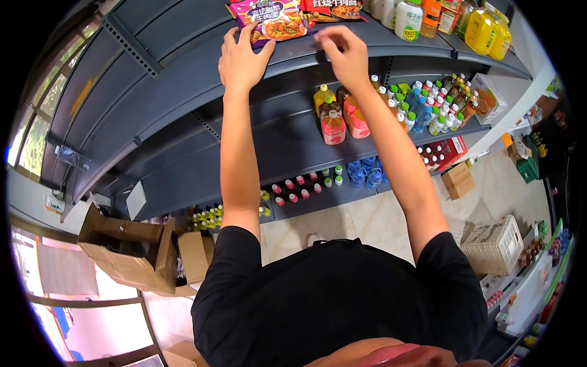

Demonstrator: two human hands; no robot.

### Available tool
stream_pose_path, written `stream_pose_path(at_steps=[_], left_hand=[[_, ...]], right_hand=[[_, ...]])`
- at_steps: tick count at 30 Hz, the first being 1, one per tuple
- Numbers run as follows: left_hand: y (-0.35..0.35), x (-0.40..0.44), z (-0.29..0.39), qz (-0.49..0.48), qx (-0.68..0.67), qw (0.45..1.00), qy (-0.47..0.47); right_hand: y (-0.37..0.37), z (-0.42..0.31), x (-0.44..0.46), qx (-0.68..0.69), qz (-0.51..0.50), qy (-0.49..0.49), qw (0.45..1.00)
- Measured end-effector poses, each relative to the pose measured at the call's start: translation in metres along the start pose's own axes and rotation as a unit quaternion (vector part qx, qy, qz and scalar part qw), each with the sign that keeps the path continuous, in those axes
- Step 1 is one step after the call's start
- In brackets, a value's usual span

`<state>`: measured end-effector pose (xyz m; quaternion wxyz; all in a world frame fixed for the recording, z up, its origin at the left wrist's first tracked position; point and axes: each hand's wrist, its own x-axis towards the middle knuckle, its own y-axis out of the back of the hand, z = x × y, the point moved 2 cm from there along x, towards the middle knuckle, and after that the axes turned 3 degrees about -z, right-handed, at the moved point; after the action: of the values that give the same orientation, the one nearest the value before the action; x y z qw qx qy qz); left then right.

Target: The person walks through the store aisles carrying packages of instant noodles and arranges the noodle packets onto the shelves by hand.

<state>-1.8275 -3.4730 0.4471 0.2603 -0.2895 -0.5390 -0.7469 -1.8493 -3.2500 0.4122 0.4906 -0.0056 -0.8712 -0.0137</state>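
Note:
A purple instant noodle packet (275, 19) lies on the upper shelf at the top of the view. My left hand (241, 64) touches its lower left corner, thumb and fingers spread apart. Beside it on the right is a red instant noodle packet (336, 8), partly cut off by the view's edge. My right hand (347, 55) hovers at the shelf's front edge just below the red packet. Its fingers are loosely bent, thumb and index finger apart, and nothing shows between them.
White-capped bottles (408, 21) and yellow oil-like bottles (483, 30) stand to the right on the upper shelf (287, 55). Large juice bottles (333, 125) and several small bottles fill part of the shelf below. Open cardboard boxes (131, 257) sit at left, a white crate (494, 244) at right.

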Motion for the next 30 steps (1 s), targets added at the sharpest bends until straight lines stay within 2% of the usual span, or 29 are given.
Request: stream_pose_path(at_steps=[2,4,5,7,8,9,11,12,13,14,15,16,17,18,19,21,22,23,25,26,27,29,30], left_hand=[[0.001,0.000,0.001,0.001,-0.007,1.000,-0.005],[0.000,0.000,0.002,0.007,-0.010,1.000,-0.008],[0.001,-0.001,0.004,0.011,-0.008,1.000,-0.010],[0.003,-0.002,0.006,0.014,-0.005,1.000,-0.011],[0.003,-0.002,0.007,0.018,-0.003,1.000,-0.010],[0.004,-0.002,0.009,0.020,-0.002,1.000,-0.011],[0.003,-0.002,0.008,0.044,0.016,0.998,-0.034],[0.001,-0.002,0.009,0.054,0.025,0.997,-0.045],[0.000,-0.003,0.010,0.064,0.031,0.996,-0.061],[0.000,-0.004,0.012,0.066,0.051,0.994,-0.072],[-0.001,-0.004,0.012,0.061,0.069,0.993,-0.077],[-0.003,-0.003,0.013,0.055,0.085,0.991,-0.085],[-0.005,-0.003,0.013,0.052,0.071,0.993,-0.084],[-0.006,-0.002,0.013,0.055,0.083,0.991,-0.085],[-0.006,-0.003,0.013,0.058,0.095,0.990,-0.088],[-0.006,-0.004,0.015,0.070,0.103,0.987,-0.098],[-0.006,-0.004,0.016,0.080,0.099,0.986,-0.106],[-0.004,-0.005,0.019,0.076,0.096,0.986,-0.112],[-0.005,-0.004,0.020,0.063,0.122,0.983,-0.120],[-0.006,-0.004,0.020,0.056,0.133,0.982,-0.125],[-0.008,-0.003,0.020,0.044,0.130,0.984,-0.117],[-0.015,0.000,0.013,0.036,0.127,0.984,-0.119],[-0.017,0.001,0.010,0.034,0.113,0.986,-0.120]], right_hand=[[0.016,0.020,-0.038,0.100,0.031,-0.025,0.994],[0.038,0.023,-0.094,0.078,0.047,-0.110,0.990],[0.050,0.012,-0.124,0.001,0.046,-0.169,0.985],[0.076,0.043,-0.211,-0.037,0.049,-0.235,0.970],[0.092,0.060,-0.263,-0.080,0.037,-0.251,0.964],[0.106,0.074,-0.319,-0.054,0.041,-0.286,0.956],[0.136,0.076,-0.429,-0.100,0.005,-0.323,0.941],[0.157,0.084,-0.498,-0.154,-0.042,-0.363,0.918],[0.168,0.067,-0.545,-0.148,-0.058,-0.482,0.862],[0.179,0.052,-0.598,-0.114,-0.038,-0.545,0.830],[0.194,0.045,-0.661,-0.137,-0.057,-0.606,0.782],[0.216,0.037,-0.726,-0.165,-0.130,-0.660,0.721],[0.217,-0.003,-0.725,-0.227,-0.209,-0.722,0.619],[0.235,-0.021,-0.783,-0.235,-0.247,-0.703,0.624],[0.243,-0.062,-0.783,-0.264,-0.287,-0.698,0.601],[0.247,-0.096,-0.796,-0.274,-0.239,-0.757,0.543],[0.263,-0.099,-0.842,-0.276,-0.262,-0.768,0.515],[0.289,-0.088,-0.915,-0.278,-0.345,-0.744,0.499],[0.295,-0.098,-0.936,-0.293,-0.419,-0.701,0.497],[0.289,-0.090,-0.942,-0.153,-0.146,-0.862,0.460],[0.280,-0.083,-0.945,-0.068,0.190,-0.897,0.393],[0.254,-0.091,-0.854,-0.178,0.118,-0.840,0.498],[0.250,-0.078,-0.862,-0.163,0.160,-0.820,0.524]])
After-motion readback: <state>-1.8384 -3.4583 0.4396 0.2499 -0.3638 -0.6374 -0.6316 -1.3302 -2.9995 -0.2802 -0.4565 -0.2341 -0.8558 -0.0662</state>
